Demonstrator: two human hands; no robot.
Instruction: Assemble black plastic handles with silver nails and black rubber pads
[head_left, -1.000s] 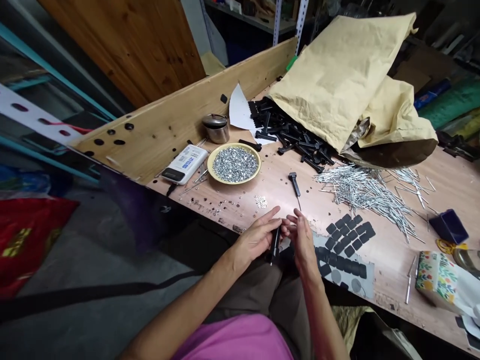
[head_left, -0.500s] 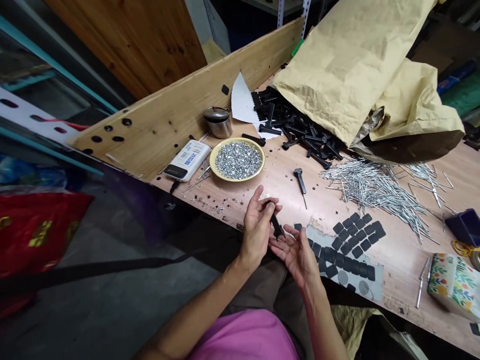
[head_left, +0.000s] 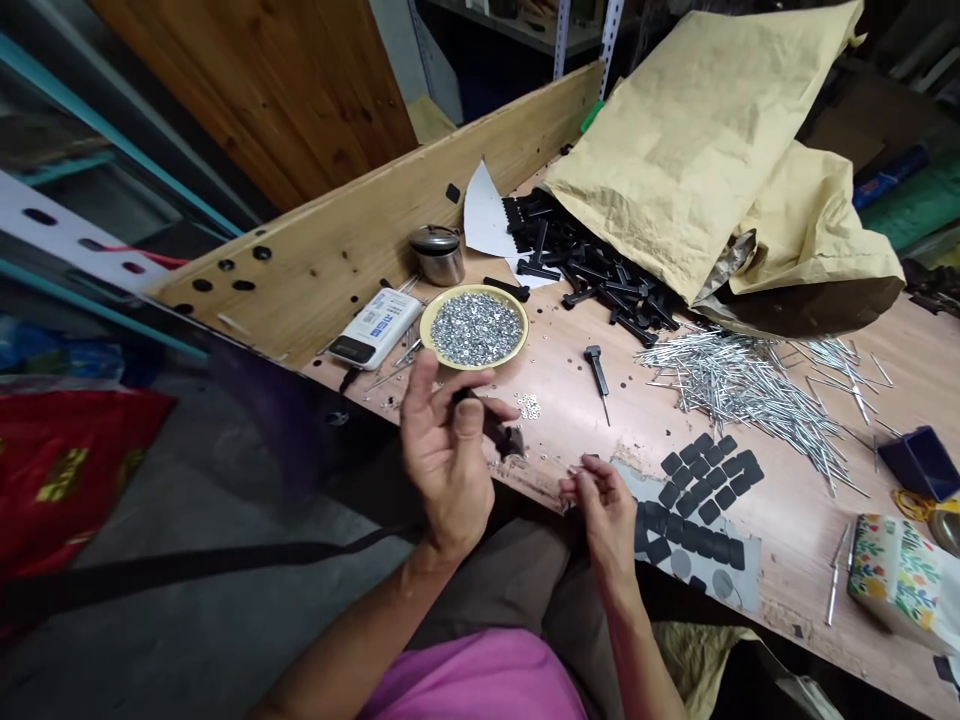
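Note:
My left hand (head_left: pixel 450 470) is closed on a black plastic part (head_left: pixel 495 428), slightly blurred, with its thumb pressed over the part. It hovers above the table's near edge, just below a yellow bowl (head_left: pixel 426 330) of small metal nuts. My right hand (head_left: pixel 606 505) is apart from it, thumb and fingertips pinched together; whatever sits between them is too small to make out. Beside that hand lies a grey sheet (head_left: pixel 750 590) with rows of black rounded square pads (head_left: pixel 701 535). A small cluster of nuts (head_left: pixel 529 406) rests on the table beyond my left hand.
A black part with a thin metal pin (head_left: pixel 598 375) lies mid-table. Behind are a heap of black parts (head_left: pixel 619 285) and a large paper sack (head_left: pixel 697 150). Metal rods (head_left: pixel 750 390) are piled to the right. A digital scale (head_left: pixel 379 325) and lidded metal pot (head_left: pixel 439 262) stand left.
My hands have separated. The left has moved left and up with the black part; the right has gone from open fingers to a pinch beside the grey sheet.

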